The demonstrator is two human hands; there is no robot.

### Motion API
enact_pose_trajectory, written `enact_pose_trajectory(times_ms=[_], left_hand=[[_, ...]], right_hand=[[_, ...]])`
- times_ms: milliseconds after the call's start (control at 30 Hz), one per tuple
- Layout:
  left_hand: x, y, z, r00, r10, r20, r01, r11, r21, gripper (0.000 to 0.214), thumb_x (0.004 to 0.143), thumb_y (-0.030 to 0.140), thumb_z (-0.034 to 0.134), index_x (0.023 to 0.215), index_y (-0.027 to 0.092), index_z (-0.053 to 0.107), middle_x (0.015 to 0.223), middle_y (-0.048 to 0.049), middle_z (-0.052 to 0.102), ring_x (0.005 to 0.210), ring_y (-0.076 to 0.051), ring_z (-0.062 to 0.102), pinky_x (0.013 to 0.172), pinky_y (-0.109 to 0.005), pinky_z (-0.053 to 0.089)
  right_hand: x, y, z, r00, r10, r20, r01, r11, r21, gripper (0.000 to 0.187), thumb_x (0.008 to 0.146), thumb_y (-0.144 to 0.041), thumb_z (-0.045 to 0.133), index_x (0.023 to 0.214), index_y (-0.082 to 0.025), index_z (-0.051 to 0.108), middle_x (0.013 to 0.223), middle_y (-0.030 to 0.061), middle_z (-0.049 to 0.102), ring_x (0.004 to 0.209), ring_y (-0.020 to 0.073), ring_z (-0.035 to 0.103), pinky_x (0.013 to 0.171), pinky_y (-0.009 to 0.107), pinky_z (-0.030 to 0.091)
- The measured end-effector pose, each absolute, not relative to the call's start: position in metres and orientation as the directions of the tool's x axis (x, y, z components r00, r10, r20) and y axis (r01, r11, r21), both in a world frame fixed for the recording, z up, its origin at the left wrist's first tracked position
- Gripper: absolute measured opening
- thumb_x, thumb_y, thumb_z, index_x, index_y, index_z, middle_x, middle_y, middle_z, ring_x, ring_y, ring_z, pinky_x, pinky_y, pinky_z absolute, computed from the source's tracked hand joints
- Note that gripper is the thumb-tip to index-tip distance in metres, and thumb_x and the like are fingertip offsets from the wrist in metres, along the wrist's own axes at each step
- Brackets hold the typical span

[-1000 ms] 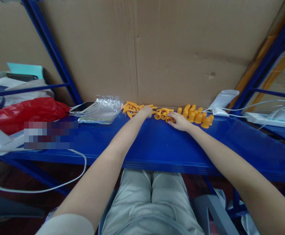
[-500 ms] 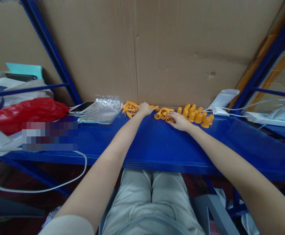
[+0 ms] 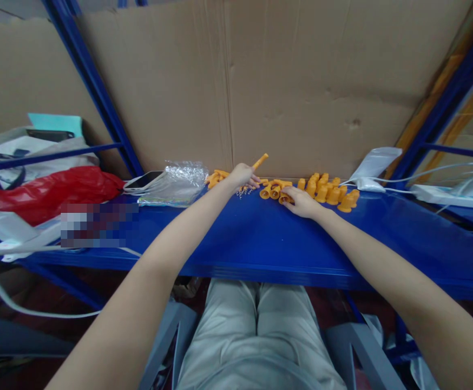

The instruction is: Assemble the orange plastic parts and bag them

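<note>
My left hand (image 3: 242,176) is raised a little off the blue shelf (image 3: 261,244) and pinches a thin orange stick piece (image 3: 260,161) that points up and to the right; a small chain seems to hang under the hand. To its left lies a pile of orange stick pieces (image 3: 217,177). My right hand (image 3: 301,201) rests on the shelf with fingers closed on an orange horn-shaped piece (image 3: 284,198). More lying horn pieces (image 3: 271,189) sit between the hands. A group of upright orange caps (image 3: 328,190) stands just right of my right hand.
A cardboard sheet (image 3: 285,81) backs the shelf. A crumpled clear plastic bag (image 3: 177,181) and a phone (image 3: 141,180) lie to the left, then a red bag (image 3: 45,192). White chargers and cables (image 3: 372,173) and a power strip (image 3: 451,196) are at right. Blue rack posts flank both sides.
My left hand has lifted off the stick pile with one orange stick now raised in its fingers. My right hand has stayed put. The camera has shifted slightly.
</note>
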State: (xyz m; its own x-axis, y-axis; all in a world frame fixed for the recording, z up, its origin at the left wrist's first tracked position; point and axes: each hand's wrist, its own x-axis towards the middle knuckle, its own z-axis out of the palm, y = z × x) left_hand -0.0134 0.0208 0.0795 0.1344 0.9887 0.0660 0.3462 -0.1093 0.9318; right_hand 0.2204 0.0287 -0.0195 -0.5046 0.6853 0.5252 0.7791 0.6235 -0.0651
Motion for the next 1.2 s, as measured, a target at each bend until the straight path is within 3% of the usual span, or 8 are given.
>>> enact_pose_trajectory(times_ms=[167, 267, 433, 700, 867, 1100, 1200], left_hand=[[-0.013, 0.007, 0.057, 0.088, 0.994, 0.065, 0.107, -0.074, 0.992, 0.021, 0.102, 0.017, 0.036, 0.111, 0.012, 0.054, 0.096, -0.0118, 0.075, 0.063, -0.01, 0.07, 0.064, -0.021, 0.051], [-0.013, 0.003, 0.044, 0.049, 0.997, 0.063, 0.067, -0.066, 0.996, 0.017, 0.102, 0.016, 0.036, 0.109, 0.015, 0.051, 0.094, -0.0084, 0.074, 0.057, -0.008, 0.067, 0.059, -0.018, 0.049], [-0.006, -0.007, 0.034, 0.122, 0.992, 0.032, 0.098, -0.044, 0.994, 0.015, 0.102, 0.017, 0.037, 0.111, 0.018, 0.048, 0.094, -0.0069, 0.075, 0.059, -0.008, 0.067, 0.056, -0.017, 0.046], [0.007, -0.012, 0.024, 0.258, 0.966, 0.031, 0.177, -0.079, 0.981, 0.014, 0.103, 0.02, 0.041, 0.113, 0.017, 0.049, 0.09, -0.006, 0.074, 0.062, -0.009, 0.069, 0.055, -0.017, 0.046], [0.009, -0.011, 0.018, 0.342, 0.938, 0.054, 0.215, -0.134, 0.967, 0.009, 0.098, 0.016, 0.05, 0.107, 0.016, 0.052, 0.09, -0.0073, 0.074, 0.063, -0.01, 0.07, 0.054, -0.016, 0.046], [0.008, -0.002, 0.007, 0.5, 0.857, 0.127, 0.226, -0.27, 0.936, 0.03, 0.088, 0.007, 0.059, 0.116, 0.016, 0.059, 0.114, -0.0119, 0.072, 0.081, -0.013, 0.073, 0.068, -0.024, 0.055], [0.006, 0.001, 0.003, 0.487, 0.838, 0.245, 0.286, -0.419, 0.862, 0.036, 0.085, 0.003, 0.056, 0.118, 0.015, 0.062, 0.119, -0.0135, 0.07, 0.093, -0.017, 0.071, 0.08, -0.032, 0.057]], right_hand=[[0.219, 0.027, -0.019, -0.503, 0.681, 0.532, 0.788, 0.614, -0.042, 0.038, 0.09, -0.026, 0.054, 0.125, -0.015, 0.063, 0.129, 0.0179, 0.066, 0.119, 0.0316, 0.064, 0.101, 0.048, 0.051], [0.218, 0.025, -0.017, -0.495, 0.683, 0.537, 0.797, 0.603, -0.034, 0.041, 0.09, -0.027, 0.054, 0.128, -0.014, 0.062, 0.133, 0.0187, 0.065, 0.124, 0.0322, 0.061, 0.103, 0.05, 0.05], [0.211, 0.017, -0.012, -0.515, 0.647, 0.562, 0.772, 0.636, -0.025, 0.048, 0.093, -0.03, 0.051, 0.136, -0.011, 0.056, 0.138, 0.0211, 0.061, 0.129, 0.0344, 0.057, 0.104, 0.054, 0.047], [0.196, 0.004, -0.009, -0.572, 0.578, 0.582, 0.714, 0.7, 0.008, 0.053, 0.098, -0.03, 0.041, 0.149, -0.016, 0.045, 0.138, 0.0185, 0.062, 0.127, 0.0323, 0.058, 0.103, 0.055, 0.047], [0.195, 0.002, -0.006, -0.595, 0.565, 0.572, 0.698, 0.716, 0.02, 0.051, 0.099, -0.025, 0.031, 0.147, -0.015, 0.048, 0.133, 0.0176, 0.065, 0.124, 0.03, 0.06, 0.103, 0.055, 0.046], [0.197, 0.0, -0.003, -0.592, 0.582, 0.558, 0.704, 0.71, 0.005, 0.048, 0.098, -0.024, 0.032, 0.139, -0.016, 0.055, 0.139, 0.016, 0.061, 0.13, 0.0298, 0.055, 0.103, 0.052, 0.047], [0.198, 0.002, -0.004, -0.571, 0.595, 0.566, 0.715, 0.699, -0.014, 0.05, 0.096, -0.02, 0.033, 0.142, -0.017, 0.052, 0.139, 0.0147, 0.061, 0.129, 0.0281, 0.056, 0.101, 0.049, 0.05]])
